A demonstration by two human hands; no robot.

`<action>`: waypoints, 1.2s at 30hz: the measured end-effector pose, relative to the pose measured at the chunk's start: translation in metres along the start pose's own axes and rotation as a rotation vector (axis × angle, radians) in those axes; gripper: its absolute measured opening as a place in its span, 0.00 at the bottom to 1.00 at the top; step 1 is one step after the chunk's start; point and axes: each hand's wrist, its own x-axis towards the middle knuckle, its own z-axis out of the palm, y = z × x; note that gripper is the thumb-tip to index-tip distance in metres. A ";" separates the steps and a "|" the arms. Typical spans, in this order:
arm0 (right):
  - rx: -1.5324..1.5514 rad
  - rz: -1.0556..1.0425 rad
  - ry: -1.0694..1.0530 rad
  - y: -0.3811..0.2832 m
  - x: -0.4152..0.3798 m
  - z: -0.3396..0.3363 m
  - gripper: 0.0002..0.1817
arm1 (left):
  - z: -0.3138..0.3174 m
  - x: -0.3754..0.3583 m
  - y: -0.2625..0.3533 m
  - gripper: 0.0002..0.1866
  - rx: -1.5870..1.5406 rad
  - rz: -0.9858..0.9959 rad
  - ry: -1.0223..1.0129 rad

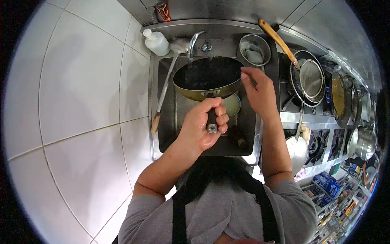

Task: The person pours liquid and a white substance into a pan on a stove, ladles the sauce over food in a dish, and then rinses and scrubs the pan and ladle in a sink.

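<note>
A frying pan (194,94) with a dark inside and an olive-brown outside is held tilted over the sink. My left hand (209,122) is wrapped around its handle, whose metal end pokes out below the fingers. At the pan's right rim is my right hand (260,91), thumb and fingertips close together on the edge. The faucet (195,42) runs water into the pan from behind. Below the pan, a pale green round dish (232,105) lies in the sink, partly hidden. A brown brush-like item (240,140), hard to make out, rests at the sink's lower right.
A long-handled tool (165,91) leans along the sink's left side, by a white pump bottle (157,43). A metal bowl (254,49) stands at the back right. Strainers (312,79) sit over a pan on the stove at right. White tiles (81,81) wall the left.
</note>
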 end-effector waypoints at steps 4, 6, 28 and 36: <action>-0.006 0.030 -0.047 0.017 0.012 0.004 0.16 | -0.021 0.005 -0.011 0.08 0.062 0.036 0.084; 0.038 0.063 -0.125 0.024 0.026 0.016 0.17 | -0.051 0.008 -0.020 0.09 0.202 0.030 0.118; 0.286 0.267 -0.161 0.053 -0.044 0.239 0.15 | -0.294 -0.025 -0.054 0.10 2.394 0.133 0.685; 0.317 0.089 -0.560 -0.032 -0.079 0.375 0.27 | -0.291 -0.016 -0.067 0.13 2.273 0.074 0.742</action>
